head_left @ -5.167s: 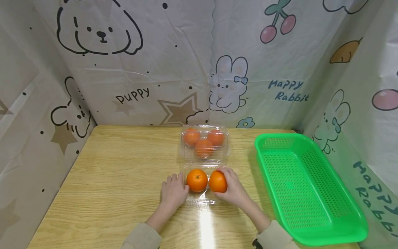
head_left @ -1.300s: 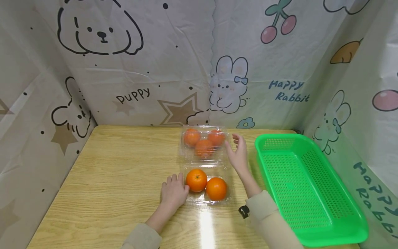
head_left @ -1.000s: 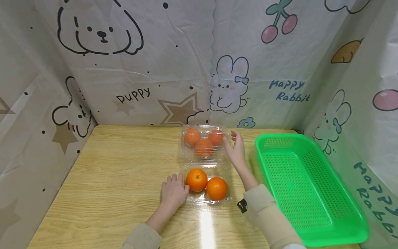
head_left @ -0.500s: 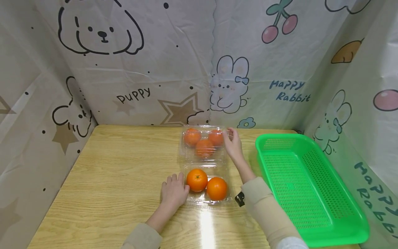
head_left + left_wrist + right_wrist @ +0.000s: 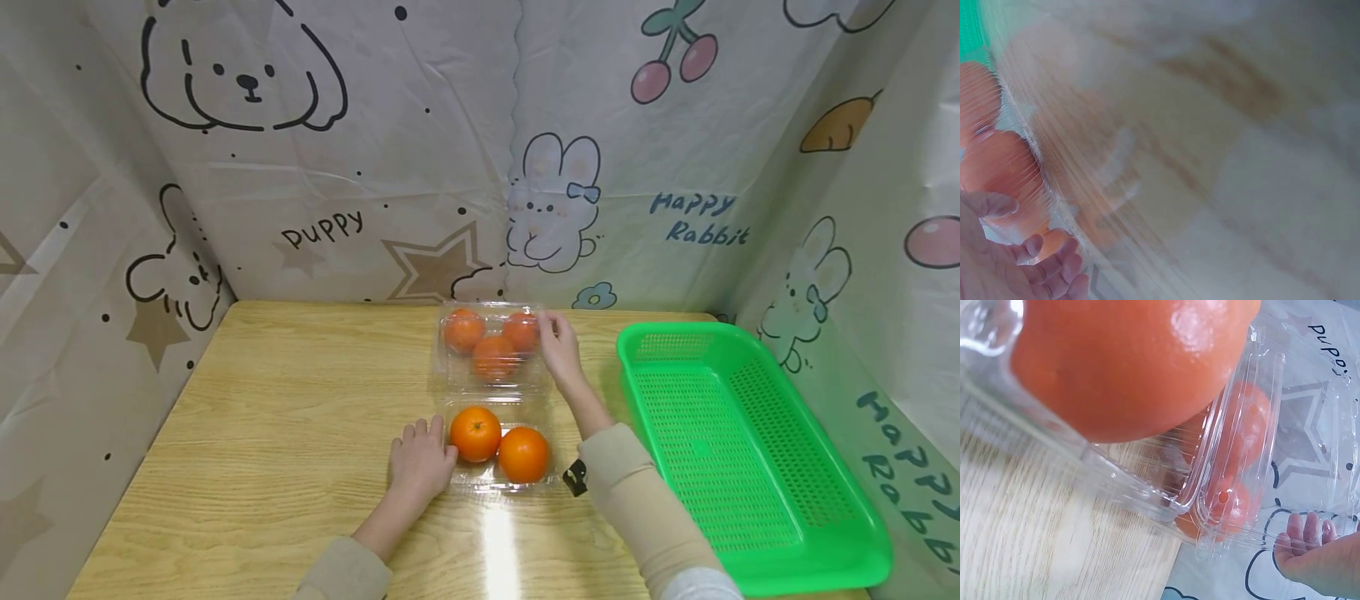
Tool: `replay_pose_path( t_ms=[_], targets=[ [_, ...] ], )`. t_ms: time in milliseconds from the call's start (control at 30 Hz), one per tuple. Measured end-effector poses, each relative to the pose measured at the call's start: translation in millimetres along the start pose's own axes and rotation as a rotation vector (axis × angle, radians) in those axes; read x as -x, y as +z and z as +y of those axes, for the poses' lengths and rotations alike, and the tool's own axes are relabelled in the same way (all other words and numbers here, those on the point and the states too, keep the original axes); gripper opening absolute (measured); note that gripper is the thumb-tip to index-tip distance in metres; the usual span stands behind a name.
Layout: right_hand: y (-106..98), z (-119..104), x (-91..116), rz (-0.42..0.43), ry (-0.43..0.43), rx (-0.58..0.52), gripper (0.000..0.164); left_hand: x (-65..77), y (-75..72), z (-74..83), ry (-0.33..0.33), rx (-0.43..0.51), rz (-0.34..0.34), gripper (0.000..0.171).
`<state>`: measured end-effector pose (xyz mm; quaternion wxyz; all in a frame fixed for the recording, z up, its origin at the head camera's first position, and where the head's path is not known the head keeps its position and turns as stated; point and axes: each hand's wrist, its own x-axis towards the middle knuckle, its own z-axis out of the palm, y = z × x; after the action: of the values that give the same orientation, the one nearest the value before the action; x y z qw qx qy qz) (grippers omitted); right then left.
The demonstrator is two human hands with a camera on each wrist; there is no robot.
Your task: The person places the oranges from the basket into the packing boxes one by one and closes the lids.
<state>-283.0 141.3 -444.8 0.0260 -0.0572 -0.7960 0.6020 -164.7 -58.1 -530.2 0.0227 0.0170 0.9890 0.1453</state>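
Observation:
A clear plastic fruit box (image 5: 450, 479) stands on the table, with two oranges (image 5: 476, 434) in its front part. Behind these, three more oranges (image 5: 495, 358) show through ridged clear plastic, the box's raised lid (image 5: 491, 379); whether they sit in another box cannot be made out. My left hand (image 5: 422, 458) rests at the box's left side, fingers loosely extended. At the lid's right edge is my right hand (image 5: 561, 346), thumb and fingers drawn together on the rim. In the right wrist view, its fingertips (image 5: 1297, 532) are seen through the plastic.
A green plastic basket (image 5: 832, 492) with perforated sides stands on the right of the wooden table (image 5: 285, 417). Printed fabric (image 5: 420, 150) hangs behind the table and along both sides.
The right hand has let go of the right orange, which now sits nearer the front. It then moved to the lid's right edge, its fingers closing in. The left hand stays put.

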Motion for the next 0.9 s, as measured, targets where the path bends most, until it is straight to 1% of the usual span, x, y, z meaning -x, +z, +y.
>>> replay_pose_path(
  t_ms=[233,467,600,900],
  targets=[
    [1,0,1,0.003,0.003,-0.031,0.045,-0.1,0.7,0.2,0.005,0.002,0.011,0.046],
    [1,0,4,0.025,-0.010,-0.015,0.047,-1.0,2.8,-0.4,0.008,0.005,0.035,0.044],
    [2,1,6,0.032,-0.015,-0.016,0.045,-1.0,3.2,-0.7,0.005,0.008,0.052,0.044],
    [0,1,12,0.052,-0.025,-0.074,0.037,-0.9,2.6,-0.5,0.000,0.009,0.025,0.048]
  ],
)
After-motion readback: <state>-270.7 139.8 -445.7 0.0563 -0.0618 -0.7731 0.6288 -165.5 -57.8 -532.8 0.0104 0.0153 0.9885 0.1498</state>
